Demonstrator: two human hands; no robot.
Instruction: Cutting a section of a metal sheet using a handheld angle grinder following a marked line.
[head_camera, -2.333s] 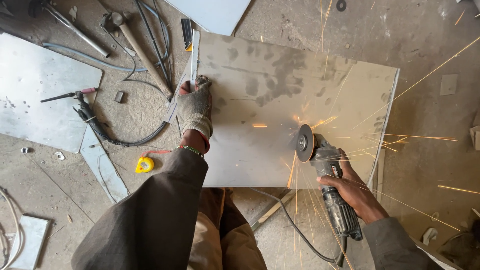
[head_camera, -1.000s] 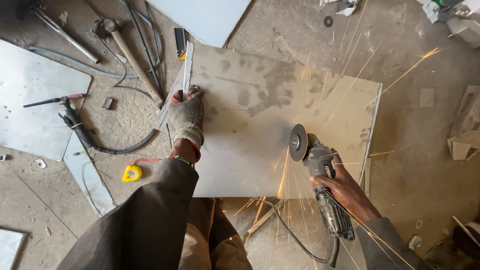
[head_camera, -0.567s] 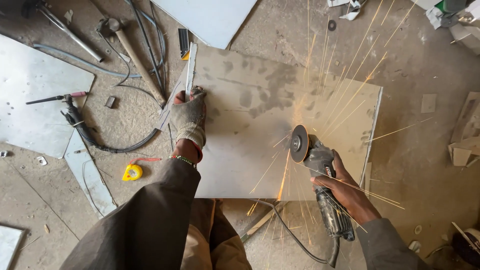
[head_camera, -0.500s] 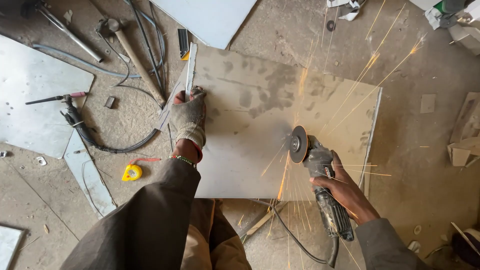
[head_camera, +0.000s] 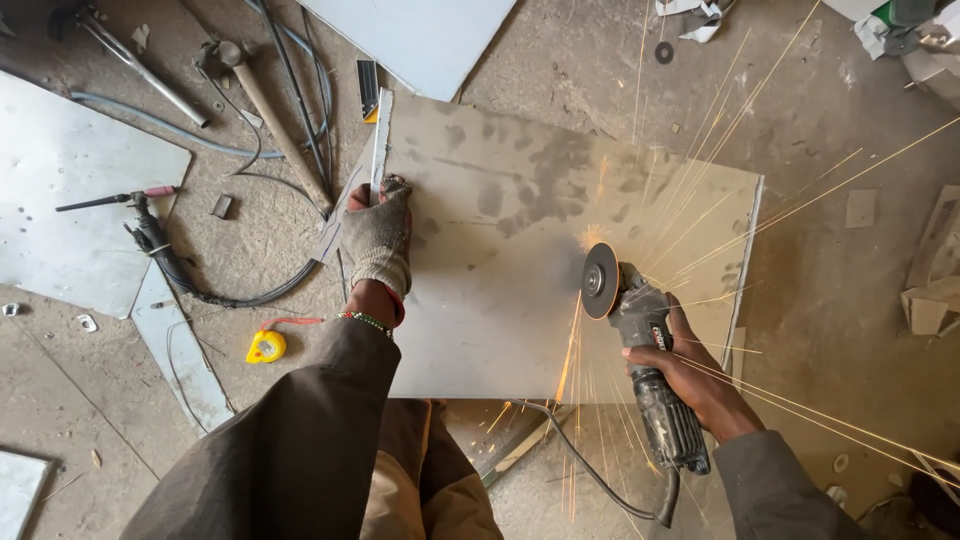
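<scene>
On the metal sheet (head_camera: 500, 290), left hand (head_camera: 378, 240) presses flat; right hand (head_camera: 690, 375) grips grinder (head_camera: 640, 340).

Angle grinder (head_camera: 640, 330) slightly farther along sheet (head_camera: 500, 300).

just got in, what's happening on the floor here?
A person is cutting a large grey sheet-metal plate that lies on the concrete floor. The right hand grips a grey angle grinder with its disc on the plate, throwing orange sparks. The gloved left hand presses on the plate's left edge, beside a narrow metal strip. A yellow tape measure, a hammer and a welding torch with its black cable lie to the left.
</scene>
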